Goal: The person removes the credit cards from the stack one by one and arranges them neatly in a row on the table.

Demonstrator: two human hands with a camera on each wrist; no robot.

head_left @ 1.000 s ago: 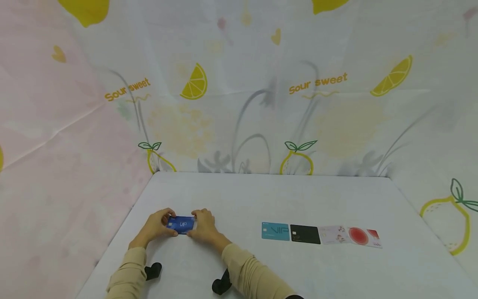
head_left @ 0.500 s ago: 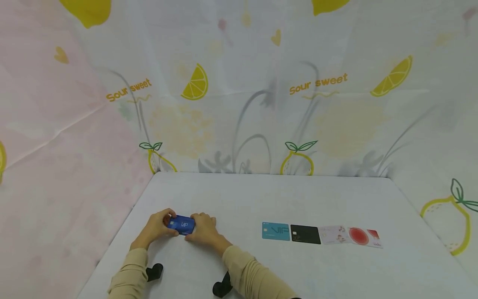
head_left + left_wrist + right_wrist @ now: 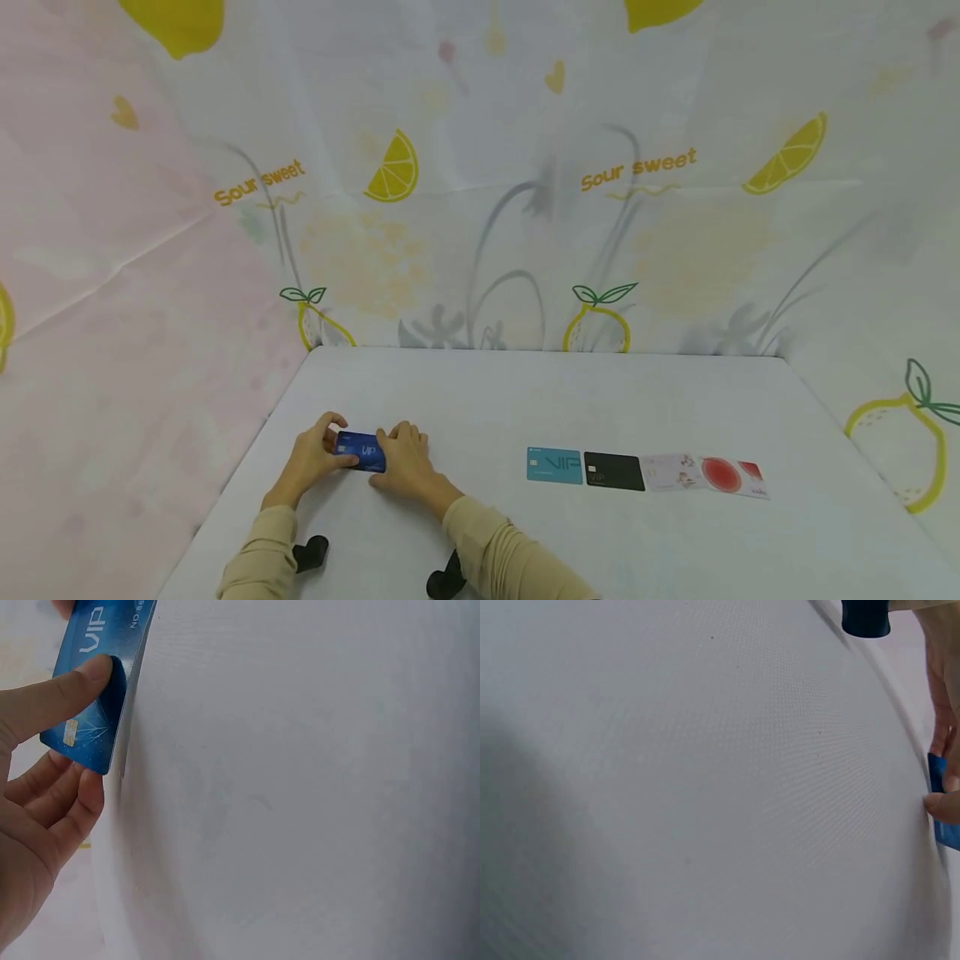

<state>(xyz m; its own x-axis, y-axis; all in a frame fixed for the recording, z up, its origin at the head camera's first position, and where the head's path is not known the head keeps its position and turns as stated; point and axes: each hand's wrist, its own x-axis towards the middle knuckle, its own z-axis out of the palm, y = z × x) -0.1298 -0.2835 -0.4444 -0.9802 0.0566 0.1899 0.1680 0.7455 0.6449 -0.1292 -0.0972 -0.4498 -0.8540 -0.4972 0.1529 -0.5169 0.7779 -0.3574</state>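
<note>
A blue VIP bank-style card (image 3: 362, 451) with a gold chip is between both hands at the left of the table, face up toward the head camera. My left hand (image 3: 309, 454) holds its left end, the thumb lying across the printed face. In the left wrist view, the fingers of the left hand (image 3: 45, 802) curl behind the card (image 3: 94, 746). My right hand (image 3: 408, 458) grips the right end, fingers at the far edge and thumb at the near edge, covering part of the lettering. The right wrist view catches only a blue sliver of card (image 3: 936, 771).
To the right, a row lies flat on the white table (image 3: 480, 400): a light-blue VIP card (image 3: 553, 465), a black card (image 3: 613, 472), a pale floral card (image 3: 670, 472) and a card with a red circle (image 3: 722, 474). A lemon-print curtain (image 3: 480, 167) hangs behind.
My right hand has shifted slightly left and covers more of the card's right end. The left fingers have spread away from its far edge, while the thumb lies further onto its face.
</note>
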